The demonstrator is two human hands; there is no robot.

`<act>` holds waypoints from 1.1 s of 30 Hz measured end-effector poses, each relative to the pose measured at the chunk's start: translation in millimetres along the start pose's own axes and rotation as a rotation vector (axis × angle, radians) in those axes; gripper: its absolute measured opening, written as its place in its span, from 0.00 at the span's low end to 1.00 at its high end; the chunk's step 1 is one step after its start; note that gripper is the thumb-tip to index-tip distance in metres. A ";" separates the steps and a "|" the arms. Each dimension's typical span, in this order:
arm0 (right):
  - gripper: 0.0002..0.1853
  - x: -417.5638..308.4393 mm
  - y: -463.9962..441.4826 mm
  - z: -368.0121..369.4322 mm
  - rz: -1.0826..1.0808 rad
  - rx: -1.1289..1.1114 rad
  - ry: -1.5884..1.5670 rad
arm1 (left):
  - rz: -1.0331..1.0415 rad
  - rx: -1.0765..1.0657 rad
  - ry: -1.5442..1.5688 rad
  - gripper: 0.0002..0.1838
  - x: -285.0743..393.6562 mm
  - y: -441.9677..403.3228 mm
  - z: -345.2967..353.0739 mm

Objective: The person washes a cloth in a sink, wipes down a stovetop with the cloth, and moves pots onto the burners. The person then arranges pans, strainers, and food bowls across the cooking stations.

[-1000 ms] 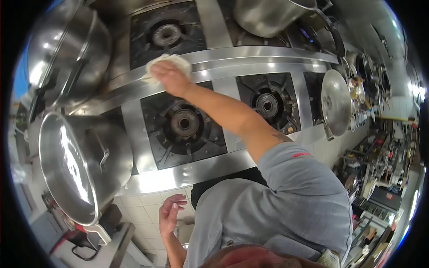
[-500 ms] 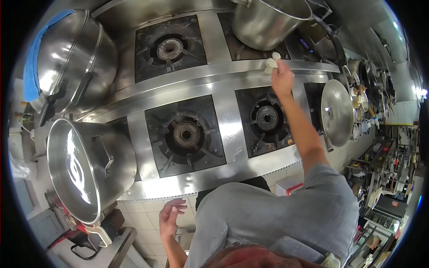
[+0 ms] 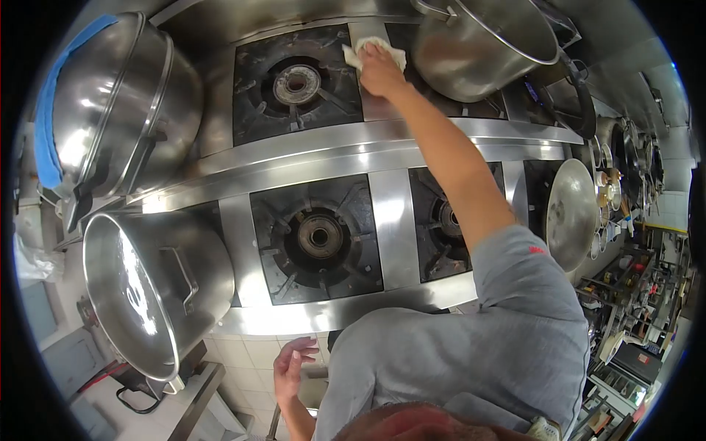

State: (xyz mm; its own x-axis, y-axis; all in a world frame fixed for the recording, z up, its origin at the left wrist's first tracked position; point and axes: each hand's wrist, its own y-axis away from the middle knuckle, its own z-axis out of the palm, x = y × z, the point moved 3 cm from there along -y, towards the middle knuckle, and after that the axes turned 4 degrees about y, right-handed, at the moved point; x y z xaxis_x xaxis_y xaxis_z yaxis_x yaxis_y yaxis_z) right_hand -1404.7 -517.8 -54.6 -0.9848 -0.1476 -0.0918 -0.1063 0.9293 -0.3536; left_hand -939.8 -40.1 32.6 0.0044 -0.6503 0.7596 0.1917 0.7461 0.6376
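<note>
My right hand [image 3: 381,72] presses a crumpled off-white cloth [image 3: 354,59] onto the steel strip [image 3: 379,110] between the two back burners. Its fingers lie over the cloth and hide part of it. To the left of that hand is the back left burner [image 3: 296,84], and a large steel stockpot [image 3: 471,59] stands over the back right one. Low in front of the stove, beside my body, hangs my left hand [image 3: 293,365]. Its fingers are loosely bent and apart, with nothing in them.
Two front burners [image 3: 319,237] sit below a raised steel ledge [image 3: 294,153]. A big steel pot [image 3: 158,287] stands at the front left. Behind it are large steel bowls [image 3: 110,88] with a blue cloth [image 3: 55,110]. A round pan [image 3: 572,215] is at the right.
My right hand has moved the cloth leftward and farther back, from the ledge near the stockpot to the strip between the back burners. My left hand stays low, hardly changed.
</note>
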 end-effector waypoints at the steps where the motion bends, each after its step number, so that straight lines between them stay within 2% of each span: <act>1: 0.17 10.0 -21.3 9.9 -0.017 0.032 -0.007 | -0.009 0.017 0.000 0.28 3.7 -2.5 2.1; 2: 0.15 16.8 -41.2 13.3 -0.014 -0.030 0.023 | -0.018 0.034 -0.001 0.28 7.0 -5.6 2.9; 4: 0.15 30.4 -72.0 26.3 -0.046 0.019 0.055 | -0.021 0.051 -0.006 0.29 11.0 -13.0 3.3; 8: 0.17 43.9 -92.7 39.2 -0.036 -0.010 -0.059 | -0.013 0.051 0.006 0.29 18.2 -27.8 4.7; 10: 0.19 30.9 -66.5 29.3 -0.073 -0.088 -0.058 | -0.028 0.027 -0.005 0.29 20.6 -39.7 4.4; 12: 0.20 -8.6 17.7 2.4 -0.127 0.129 -0.051 | -0.050 -0.004 -0.012 0.30 23.6 -49.9 2.5; 14: 0.25 -46.3 82.2 -49.3 -0.125 -0.136 -0.066 | -0.066 -0.042 -0.002 0.30 24.1 -61.7 3.8; 17: 0.26 -55.9 107.5 -64.8 -0.096 -0.134 -0.206 | -0.075 -0.092 -0.014 0.30 25.6 -77.1 4.7; 20: 0.27 -31.8 46.5 -36.2 -0.037 -0.226 -0.135 | -0.069 -0.141 -0.046 0.30 37.0 -84.4 11.1; 22: 0.19 -2.7 -10.3 8.2 -0.082 0.110 -0.069 | -0.065 -0.123 -0.050 0.30 39.8 -81.5 9.0; 24: 0.19 16.1 -64.9 28.5 0.036 0.048 -0.024 | -0.060 -0.082 -0.048 0.30 41.3 -72.8 5.1; 26: 0.19 34.3 -101.3 40.2 0.043 0.007 -0.042 | -0.047 -0.029 -0.035 0.30 40.6 -64.0 1.9; 27: 0.17 34.3 -104.6 28.9 0.058 -0.058 -0.090 | -0.033 -0.015 -0.034 0.30 41.1 -60.9 0.8; 30: 0.16 59.4 -95.0 66.5 -0.120 0.217 0.005 | -0.005 -0.004 -0.023 0.30 38.8 -55.2 4.2; 31: 0.16 54.7 -84.6 52.5 0.015 0.015 -0.153 | -0.006 -0.010 -0.028 0.30 38.4 -53.1 5.6; 32: 0.15 46.9 -67.3 48.9 0.061 -0.014 -0.145 | 0.000 -0.019 -0.033 0.30 37.6 -51.3 6.2; 33: 0.16 29.8 -38.5 29.9 -0.023 -0.009 -0.067 | 0.007 -0.029 -0.024 0.30 35.9 -48.1 6.4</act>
State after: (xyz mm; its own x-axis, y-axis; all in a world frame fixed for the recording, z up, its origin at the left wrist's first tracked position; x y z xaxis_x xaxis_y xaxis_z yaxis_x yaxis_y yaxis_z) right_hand -1425.9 -568.2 -71.6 -0.9708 -0.1907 -0.1458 -0.1302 0.9285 -0.3476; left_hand -955.1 -98.4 29.9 -0.0174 -0.6409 0.7674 0.2197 0.7463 0.6283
